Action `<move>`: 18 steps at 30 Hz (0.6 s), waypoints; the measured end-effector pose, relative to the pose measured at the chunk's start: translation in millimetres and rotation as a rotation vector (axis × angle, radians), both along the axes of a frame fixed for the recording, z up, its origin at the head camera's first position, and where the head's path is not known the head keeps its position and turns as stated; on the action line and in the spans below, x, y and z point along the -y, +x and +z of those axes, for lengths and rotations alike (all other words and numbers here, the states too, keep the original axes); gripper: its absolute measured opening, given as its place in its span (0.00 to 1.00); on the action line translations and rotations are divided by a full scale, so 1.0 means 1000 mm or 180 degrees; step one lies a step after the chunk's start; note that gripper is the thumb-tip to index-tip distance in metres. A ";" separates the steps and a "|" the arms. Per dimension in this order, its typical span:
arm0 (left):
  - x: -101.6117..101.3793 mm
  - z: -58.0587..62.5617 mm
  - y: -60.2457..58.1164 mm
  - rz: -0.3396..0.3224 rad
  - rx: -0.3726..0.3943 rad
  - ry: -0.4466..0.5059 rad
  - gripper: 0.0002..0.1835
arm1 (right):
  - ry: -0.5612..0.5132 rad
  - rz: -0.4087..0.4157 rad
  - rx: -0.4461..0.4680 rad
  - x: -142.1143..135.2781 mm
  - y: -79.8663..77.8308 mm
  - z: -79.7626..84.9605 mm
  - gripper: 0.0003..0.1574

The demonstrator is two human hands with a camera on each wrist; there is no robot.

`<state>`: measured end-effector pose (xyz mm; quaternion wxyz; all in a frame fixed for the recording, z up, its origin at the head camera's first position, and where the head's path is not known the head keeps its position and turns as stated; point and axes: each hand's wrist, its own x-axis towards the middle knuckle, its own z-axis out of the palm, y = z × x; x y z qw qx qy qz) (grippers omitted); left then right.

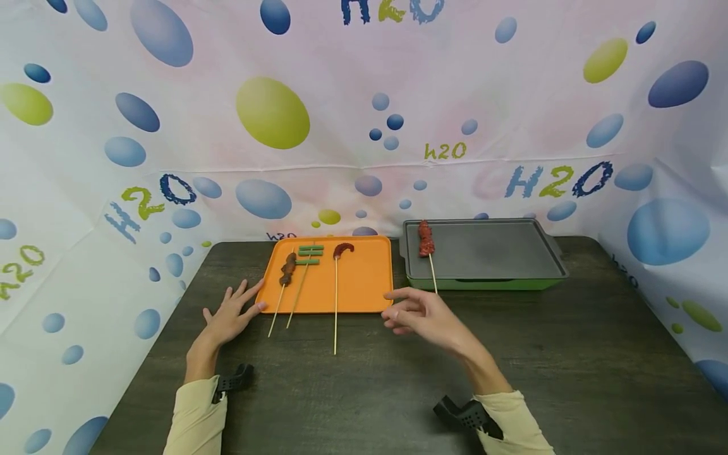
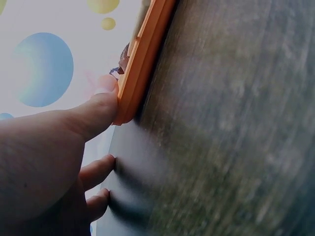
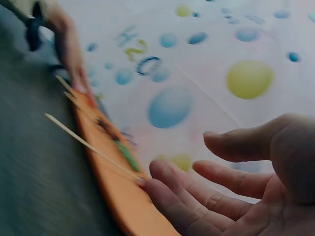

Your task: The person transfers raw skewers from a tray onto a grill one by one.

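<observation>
An orange tray [image 1: 366, 278] lies on the table with three skewers on it. From left to right they carry dark brown chunks [image 1: 287, 270], green sticks [image 1: 309, 253] and a curled reddish-brown piece [image 1: 343, 248]; their bare ends overhang the front edge. At the tray's left front corner rests my left hand [image 1: 227, 321], fingers spread, the thumb touching the rim [image 2: 130, 93]. My right hand [image 1: 423, 316] hovers by the right front corner with loosely bent fingers, holding nothing; the right wrist view shows a gap between thumb and fingers. Whether it touches the rim is unclear.
To the right of the tray stands a grey griddle [image 1: 495, 249] with a green base. A skewer of red meat [image 1: 425, 239] lies across its left side, stick pointing forward. Behind the dark table [image 1: 341, 398] hangs a bubble-patterned sheet [image 1: 352, 76].
</observation>
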<state>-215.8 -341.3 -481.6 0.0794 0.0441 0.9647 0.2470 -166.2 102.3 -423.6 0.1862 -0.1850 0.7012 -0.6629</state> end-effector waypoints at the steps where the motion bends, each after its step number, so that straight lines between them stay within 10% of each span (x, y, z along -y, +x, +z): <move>1: 0.000 0.000 0.000 0.0002 0.0005 0.0005 0.39 | -0.0006 0.0029 0.0048 0.007 0.000 -0.004 0.27; 18: 0.000 -0.001 -0.002 0.0036 0.0050 0.0029 0.39 | -0.1083 -0.0050 0.1430 0.077 0.003 -0.057 0.43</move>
